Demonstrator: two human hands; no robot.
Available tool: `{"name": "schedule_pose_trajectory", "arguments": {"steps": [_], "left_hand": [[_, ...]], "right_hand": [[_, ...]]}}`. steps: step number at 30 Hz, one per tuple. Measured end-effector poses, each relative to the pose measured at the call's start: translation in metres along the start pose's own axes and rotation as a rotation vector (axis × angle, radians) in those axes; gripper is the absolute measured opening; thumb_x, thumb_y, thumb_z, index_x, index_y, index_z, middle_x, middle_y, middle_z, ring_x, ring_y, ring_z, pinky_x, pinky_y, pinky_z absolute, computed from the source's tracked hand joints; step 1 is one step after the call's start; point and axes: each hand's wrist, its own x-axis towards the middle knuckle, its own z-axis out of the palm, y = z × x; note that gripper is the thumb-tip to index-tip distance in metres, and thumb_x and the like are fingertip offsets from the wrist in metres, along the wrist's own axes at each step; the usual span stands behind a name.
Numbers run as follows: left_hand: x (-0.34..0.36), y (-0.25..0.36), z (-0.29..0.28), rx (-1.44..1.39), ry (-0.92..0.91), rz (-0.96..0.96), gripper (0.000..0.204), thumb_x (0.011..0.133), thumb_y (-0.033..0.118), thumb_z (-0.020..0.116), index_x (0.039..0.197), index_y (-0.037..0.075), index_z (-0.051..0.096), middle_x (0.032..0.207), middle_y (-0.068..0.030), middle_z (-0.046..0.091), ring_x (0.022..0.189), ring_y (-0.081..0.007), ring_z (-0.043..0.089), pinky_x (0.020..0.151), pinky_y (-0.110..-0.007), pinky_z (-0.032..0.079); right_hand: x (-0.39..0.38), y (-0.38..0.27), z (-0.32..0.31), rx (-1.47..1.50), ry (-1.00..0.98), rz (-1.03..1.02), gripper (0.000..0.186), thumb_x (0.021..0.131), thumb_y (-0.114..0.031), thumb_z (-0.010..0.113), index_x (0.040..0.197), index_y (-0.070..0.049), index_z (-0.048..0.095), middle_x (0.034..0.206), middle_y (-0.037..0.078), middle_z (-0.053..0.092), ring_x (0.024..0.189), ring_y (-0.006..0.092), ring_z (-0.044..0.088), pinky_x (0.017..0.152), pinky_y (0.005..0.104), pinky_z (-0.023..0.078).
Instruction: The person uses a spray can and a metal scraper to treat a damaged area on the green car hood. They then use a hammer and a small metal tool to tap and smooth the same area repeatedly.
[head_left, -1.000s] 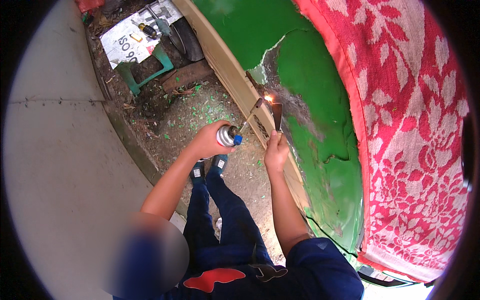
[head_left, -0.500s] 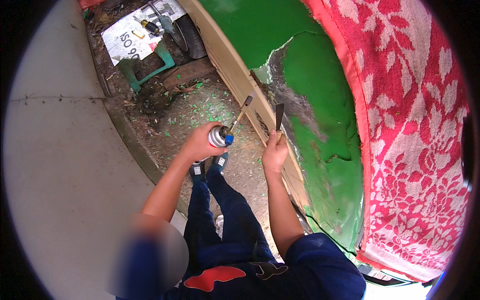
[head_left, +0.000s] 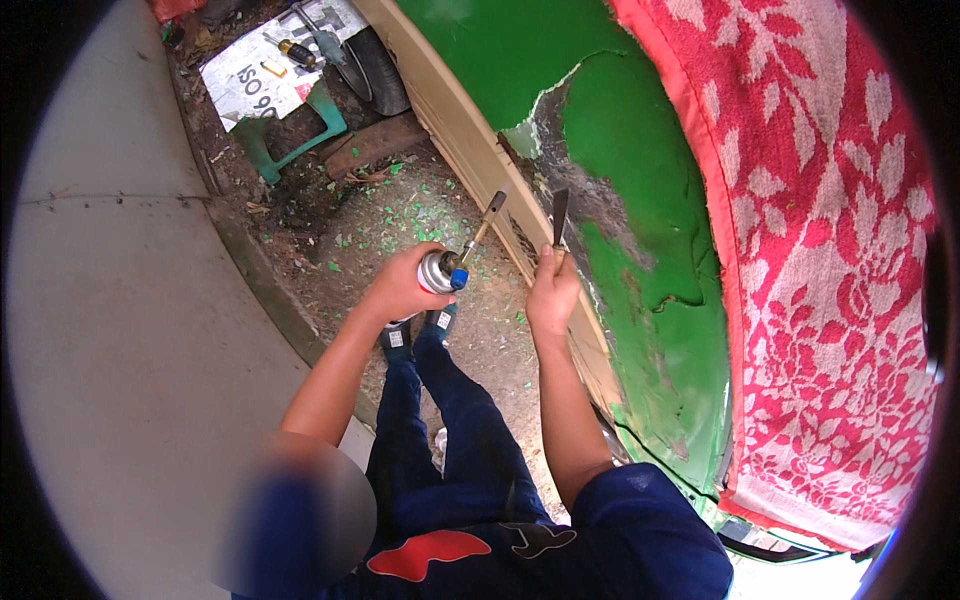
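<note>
My left hand [head_left: 402, 284] is wrapped round the canister of a gas torch [head_left: 440, 272] with a blue knob. Its brass nozzle slants up and right, toward the beige lower edge of a green painted panel [head_left: 640, 150]. In my right hand [head_left: 552, 298] is a putty knife [head_left: 560, 218], gripped by the handle with its dark blade pointing away from me. The blade stands over the panel's edge, beside a bare grey patch [head_left: 600, 205] where the paint is stripped; whether it touches cannot be made out. Ragged, lifted paint borders the patch.
A red and white floral cloth [head_left: 800, 280] covers the panel's right side. On the ground lie green paint flakes [head_left: 400, 210], a wooden block [head_left: 378, 145], a wheel [head_left: 380, 75] and a white printed board [head_left: 250, 80] with a screwdriver [head_left: 297, 52] on it. A pale wall [head_left: 110, 300] rises at left.
My right hand with the putty knife has shifted slightly up, away from me. The torch in my left hand has hardly moved.
</note>
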Motion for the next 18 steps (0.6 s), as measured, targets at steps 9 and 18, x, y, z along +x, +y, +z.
{"name": "schedule_pose_trajectory", "arguments": {"steps": [9,18], "left_hand": [[0.005,0.018,-0.006,-0.035,-0.030,-0.042,0.074,0.059,0.029,0.089,0.122,0.004,0.059,0.107,-0.0166,0.068,0.098,-0.0293,0.068,0.088,-0.038,0.053],[-0.010,0.022,-0.030,0.007,0.033,0.001,0.073,0.058,0.029,0.089,0.120,0.004,0.059,0.106,-0.0168,0.068,0.099,-0.0298,0.067,0.088,-0.038,0.052]], "right_hand": [[0.014,-0.017,-0.005,-0.074,0.044,-0.105,0.033,0.096,-0.026,0.061,0.092,0.007,0.062,0.074,0.029,0.062,0.068,0.0442,0.063,0.063,0.0469,0.048],[0.009,-0.022,-0.019,-0.157,0.000,-0.008,0.040,0.096,-0.031,0.060,0.091,0.008,0.062,0.079,0.032,0.064,0.075,0.0489,0.063,0.068,0.0503,0.049]]}}
